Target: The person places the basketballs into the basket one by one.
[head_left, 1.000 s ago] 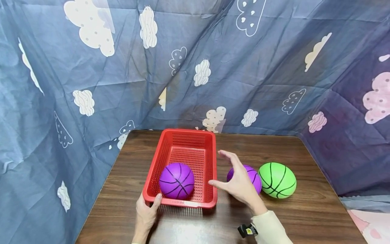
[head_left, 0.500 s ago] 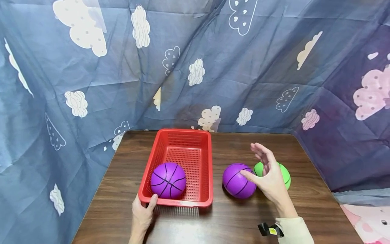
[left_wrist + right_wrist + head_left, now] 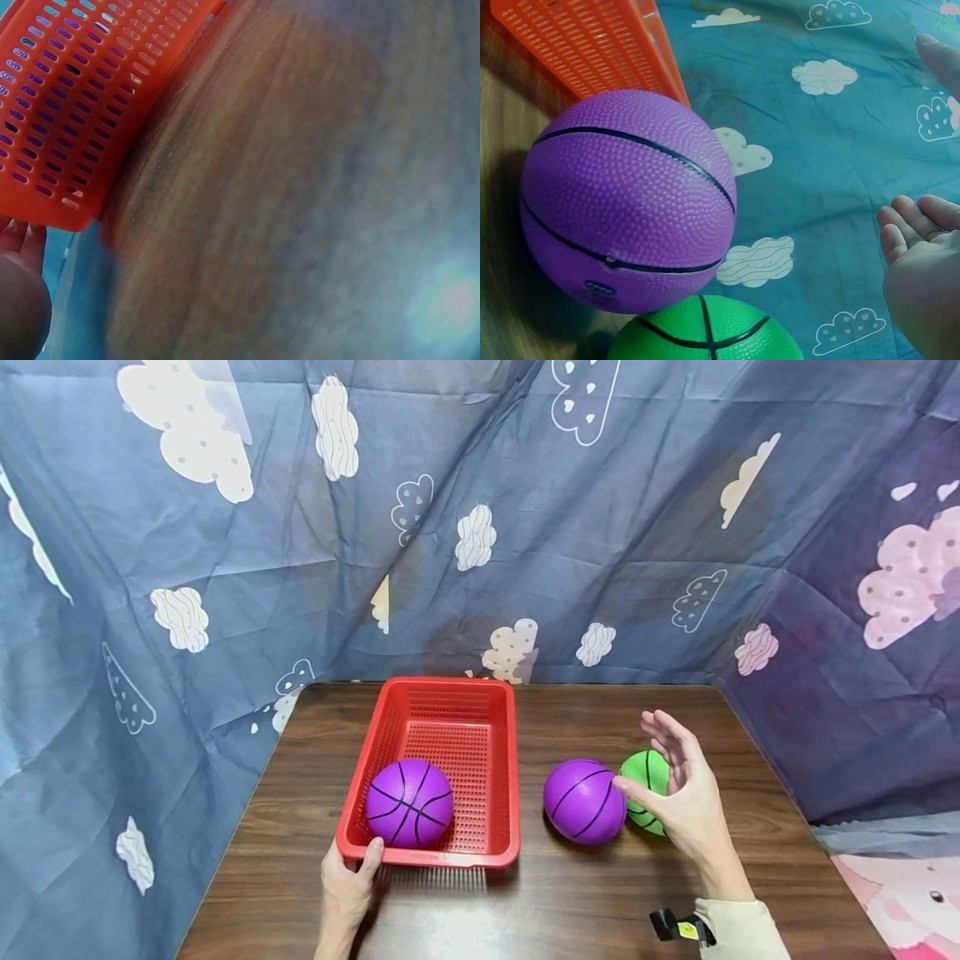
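A red plastic basket (image 3: 512, 777) stands on the table with a purple basketball (image 3: 409, 803) inside, near its front end. At the basket's front left corner my left hand (image 3: 347, 885) grips the rim, thumb on top; in the left wrist view its fingers touch the perforated basket wall (image 3: 82, 105). To the right of the basket lies a second purple basketball (image 3: 584, 802), touching or nearly touching a green basketball (image 3: 643, 777). My right hand (image 3: 693, 806) hovers above the green ball, partly hiding it, fingers spread from the thumb and holding nothing.
The brown wooden table (image 3: 600, 910) has its back edge against a blue cloud-printed curtain (image 3: 300, 552). More curtain hangs at the left and right sides. A black strap with a small device (image 3: 678, 927) sits on the right wrist.
My right hand has moved right, away from the basket and past the second purple ball to the green one. The left hand keeps its grip on the basket. The view has shifted slightly.
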Available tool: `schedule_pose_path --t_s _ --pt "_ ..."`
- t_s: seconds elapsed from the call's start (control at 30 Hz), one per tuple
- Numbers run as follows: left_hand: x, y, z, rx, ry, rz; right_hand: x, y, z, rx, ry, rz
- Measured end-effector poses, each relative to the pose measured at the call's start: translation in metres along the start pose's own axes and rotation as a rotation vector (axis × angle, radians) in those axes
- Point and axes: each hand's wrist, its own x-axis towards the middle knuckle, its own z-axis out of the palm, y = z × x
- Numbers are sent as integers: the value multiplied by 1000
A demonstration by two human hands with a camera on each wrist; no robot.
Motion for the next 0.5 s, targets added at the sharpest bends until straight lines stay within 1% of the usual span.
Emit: schedule_pose_path --t_s 0.27,0.4,0.5 --pt "0 1 -1 10 -4 -2 -6 12 0 -8 18 58" --pt "0 1 -1 20 -4 4 -9 23 0 -71 13 93" --pt "0 1 -1 14 -3 6 -13 32 1 -149 -2 129"
